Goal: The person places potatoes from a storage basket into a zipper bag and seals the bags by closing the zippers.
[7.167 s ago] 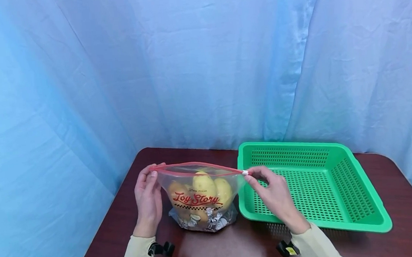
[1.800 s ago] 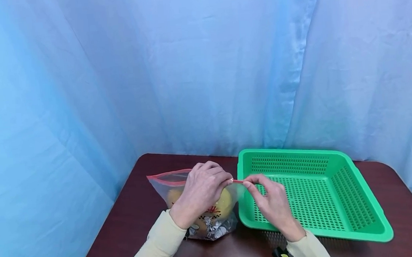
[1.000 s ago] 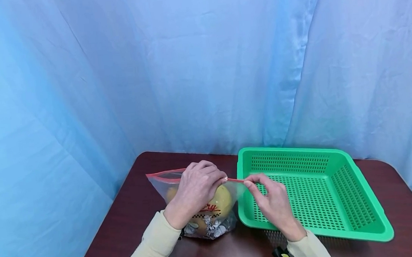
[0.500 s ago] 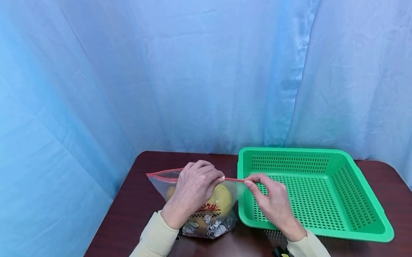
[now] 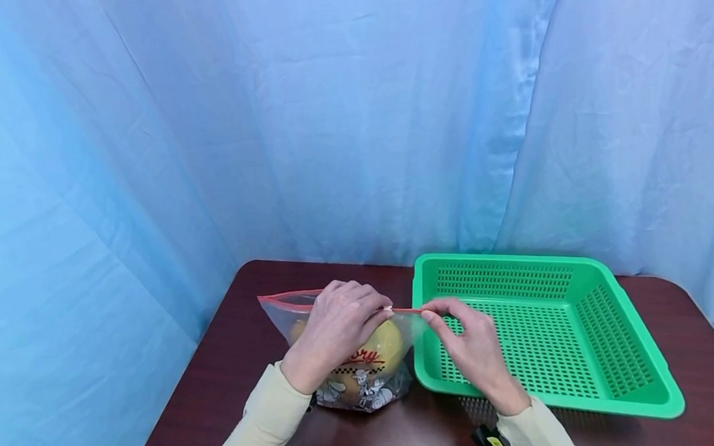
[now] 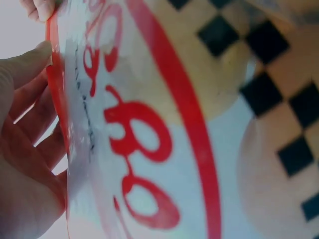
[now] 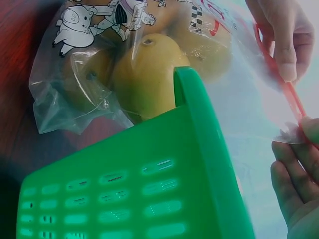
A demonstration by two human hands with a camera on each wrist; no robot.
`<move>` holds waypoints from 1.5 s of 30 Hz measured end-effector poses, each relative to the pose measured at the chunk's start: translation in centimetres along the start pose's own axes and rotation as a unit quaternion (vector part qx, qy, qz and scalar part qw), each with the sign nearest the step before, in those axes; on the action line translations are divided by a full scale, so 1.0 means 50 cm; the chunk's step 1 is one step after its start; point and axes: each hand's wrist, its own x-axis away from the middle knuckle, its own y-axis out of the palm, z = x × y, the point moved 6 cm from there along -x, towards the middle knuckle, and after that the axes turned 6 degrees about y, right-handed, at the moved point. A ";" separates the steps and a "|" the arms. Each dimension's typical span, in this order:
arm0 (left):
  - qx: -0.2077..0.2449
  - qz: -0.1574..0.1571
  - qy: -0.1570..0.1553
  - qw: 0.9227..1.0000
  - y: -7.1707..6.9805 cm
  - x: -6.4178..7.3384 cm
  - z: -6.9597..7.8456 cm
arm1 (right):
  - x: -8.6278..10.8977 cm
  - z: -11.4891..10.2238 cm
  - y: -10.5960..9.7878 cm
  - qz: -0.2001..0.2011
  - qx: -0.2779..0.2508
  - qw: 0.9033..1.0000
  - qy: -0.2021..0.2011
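Note:
A clear zip bag with red lettering and black-and-white cartoon figures stands upright on the table, holding several yellow mangoes. Its red zipper runs along the top, and the left part of the mouth gapes. My left hand reaches across the bag, pinching the white slider between thumb and fingers. At the right end of the zipper, my right hand pinches the strip, which is stretched straight between the two hands. The left wrist view shows the left thumb pressed at the red strip.
A green perforated basket stands right of the bag, with my right hand over its near left corner. Both are on a dark reddish-brown table. Pale blue curtains hang behind and at the left.
My left hand has gone from the bag's left corner to the slider. The slider has shifted left from the right end, only slightly in the last second. My right hand keeps its pinch.

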 end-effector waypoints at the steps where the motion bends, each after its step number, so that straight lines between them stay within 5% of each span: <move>1: -0.002 -0.001 0.001 1.000 0.001 -0.001 0.001 | 0.000 0.000 0.000 -0.001 -0.001 1.000 -0.002; 10: -0.014 0.030 0.014 0.999 0.002 -0.006 0.002 | -0.006 0.001 -0.004 0.008 -0.001 1.000 -0.018; 45: -0.032 0.063 0.004 0.997 -0.016 0.029 -0.031 | -0.004 0.008 -0.001 0.020 0.000 1.000 -0.018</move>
